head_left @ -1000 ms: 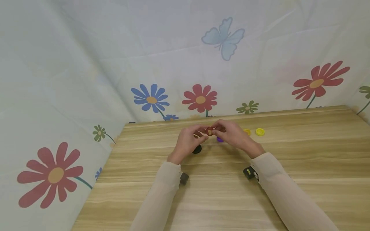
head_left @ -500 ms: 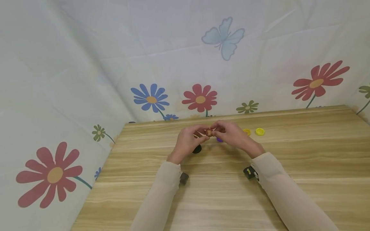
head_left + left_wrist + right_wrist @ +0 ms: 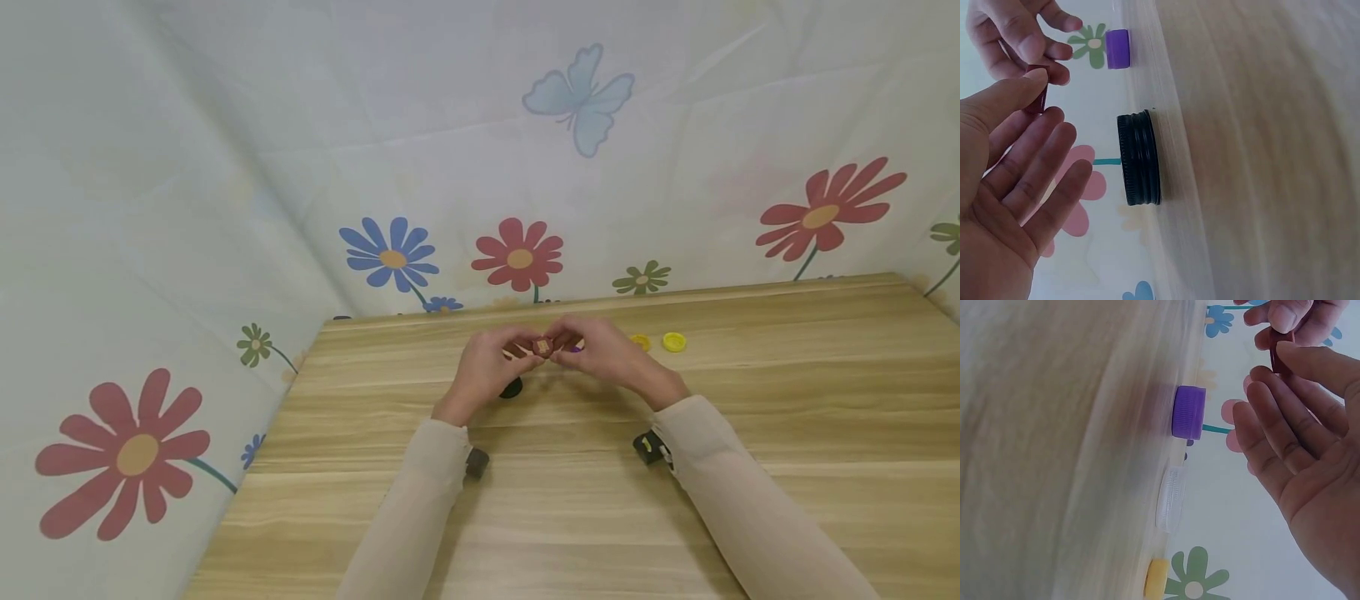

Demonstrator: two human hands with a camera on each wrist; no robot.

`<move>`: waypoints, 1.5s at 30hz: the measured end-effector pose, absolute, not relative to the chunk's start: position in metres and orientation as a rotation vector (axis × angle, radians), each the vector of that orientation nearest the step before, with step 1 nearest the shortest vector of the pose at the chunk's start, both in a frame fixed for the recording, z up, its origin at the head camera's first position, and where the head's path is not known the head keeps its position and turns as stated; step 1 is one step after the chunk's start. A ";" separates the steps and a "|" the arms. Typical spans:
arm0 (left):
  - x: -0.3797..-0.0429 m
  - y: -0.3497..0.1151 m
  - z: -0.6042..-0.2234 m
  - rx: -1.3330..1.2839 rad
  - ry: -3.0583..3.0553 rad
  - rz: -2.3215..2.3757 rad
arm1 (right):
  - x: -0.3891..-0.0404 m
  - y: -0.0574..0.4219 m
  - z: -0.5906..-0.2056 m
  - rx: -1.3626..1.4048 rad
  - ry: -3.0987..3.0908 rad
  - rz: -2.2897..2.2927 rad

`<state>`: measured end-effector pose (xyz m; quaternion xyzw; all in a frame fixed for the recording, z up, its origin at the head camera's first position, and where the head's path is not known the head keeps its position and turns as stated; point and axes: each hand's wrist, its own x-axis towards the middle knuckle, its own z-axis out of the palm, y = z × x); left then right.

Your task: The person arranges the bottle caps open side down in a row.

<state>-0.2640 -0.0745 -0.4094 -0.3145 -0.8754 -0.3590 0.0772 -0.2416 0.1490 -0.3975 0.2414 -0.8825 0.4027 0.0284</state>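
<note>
A dark red cap [image 3: 543, 347] with a pale printed mark on its face is held up off the table between both hands. My left hand [image 3: 483, 368] pinches its left edge between thumb and fingers. On the opposite edge, my right hand [image 3: 606, 354] pinches it the same way. In the left wrist view the red cap [image 3: 1037, 100] appears nearly edge-on, with the left hand's other fingers spread loosely. A black ridged lid [image 3: 1139, 159] stands on the table near the left hand. Behind the right hand's fingers sits a purple cap [image 3: 1189, 412], mostly covered in the head view.
To the right on the wooden table [image 3: 555, 508] lie an orange-yellow cap [image 3: 641, 342], partly behind the right hand, and a bright yellow cap [image 3: 674, 342]. A clear cap [image 3: 1170, 499] shows in the right wrist view. A flowered cloth [image 3: 450, 150] hangs behind the table.
The red cap has turned a little and dropped slightly, its printed face now less covered. The right hand's thumb and fingers have shifted slightly downward. The left hand has barely moved.
</note>
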 end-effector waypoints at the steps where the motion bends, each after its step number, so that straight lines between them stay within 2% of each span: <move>1: -0.264 -0.075 -0.409 -0.947 -2.625 -1.074 | -0.242 0.149 -0.398 0.747 -2.723 1.240; 45: -0.267 -0.079 -0.412 -0.995 -2.834 -1.025 | -0.243 0.139 -0.408 0.755 -2.850 1.241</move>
